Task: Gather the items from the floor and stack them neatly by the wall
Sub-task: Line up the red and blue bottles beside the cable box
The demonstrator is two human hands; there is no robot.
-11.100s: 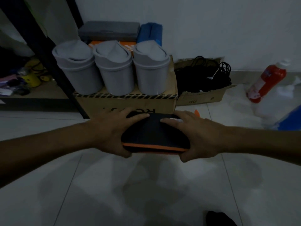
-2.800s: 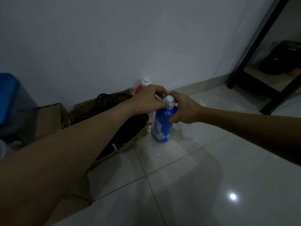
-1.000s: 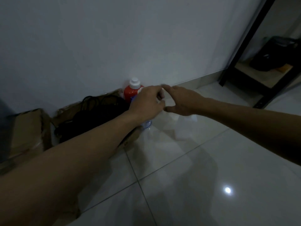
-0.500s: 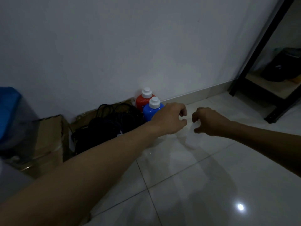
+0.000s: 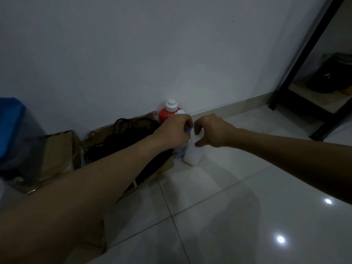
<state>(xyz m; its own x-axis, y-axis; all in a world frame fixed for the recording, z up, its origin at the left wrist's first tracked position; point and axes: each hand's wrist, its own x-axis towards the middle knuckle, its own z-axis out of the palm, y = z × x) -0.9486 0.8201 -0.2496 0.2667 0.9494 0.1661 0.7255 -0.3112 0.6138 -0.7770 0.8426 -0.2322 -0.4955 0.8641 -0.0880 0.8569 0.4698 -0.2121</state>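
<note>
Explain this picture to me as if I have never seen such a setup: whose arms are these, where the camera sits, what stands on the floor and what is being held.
There is no machine here. A person wears a wide-angle camera on the head, looking forward and down, so the two arms reaching in are their own. The left hand and right hand meet over a white bottle standing on the tiled floor; the right fingers curl round its top. The left hand covers a blue bottle, but whether it grips it is hidden. Behind stands a red bottle with a white cap, against the wall. To the left lies a cardboard box of black cables. A black shelf frame stands on the right.
</note>
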